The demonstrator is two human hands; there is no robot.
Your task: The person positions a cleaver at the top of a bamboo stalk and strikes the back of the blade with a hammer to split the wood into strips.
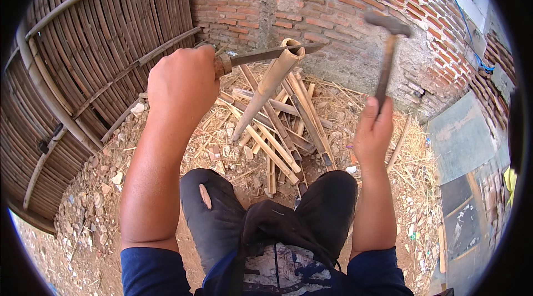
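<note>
My left hand is closed round the wooden handle of a long knife. Its dark blade points right and lies across the top end of a bamboo pole. The pole leans upright, its hollow end toward me and its lower end down among the split pieces. On the right, my right hand grips a hammer by the handle, head up. The hammer head is raised above and to the right of the blade, apart from it, and looks slightly blurred.
Split bamboo lengths lie criss-crossed on stony ground beyond my knees. A brick wall rises behind them. To the left stands a bamboo slat fence. Flat grey sheets lean at the right, beside dry straw.
</note>
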